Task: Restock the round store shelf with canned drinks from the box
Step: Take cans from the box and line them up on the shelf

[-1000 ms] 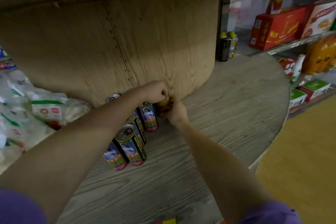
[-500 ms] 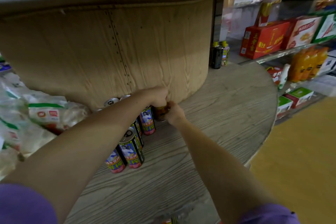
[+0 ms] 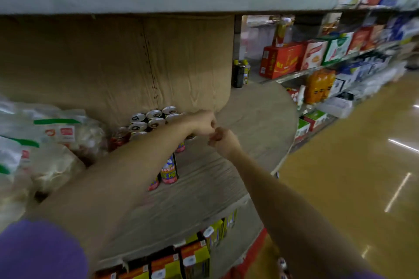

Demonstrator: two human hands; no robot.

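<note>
Reaching in over the round grey wood-grain shelf (image 3: 249, 124), left hand (image 3: 204, 123) and right hand (image 3: 223, 140) meet, fingers curled; whether they pinch anything I cannot tell. Silver-topped drink cans (image 3: 156, 120) cluster just left.

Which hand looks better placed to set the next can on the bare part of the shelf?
Probably the right hand: it is nearer the bare wood of the round shelf. The left hand reaches over the cans.
</note>
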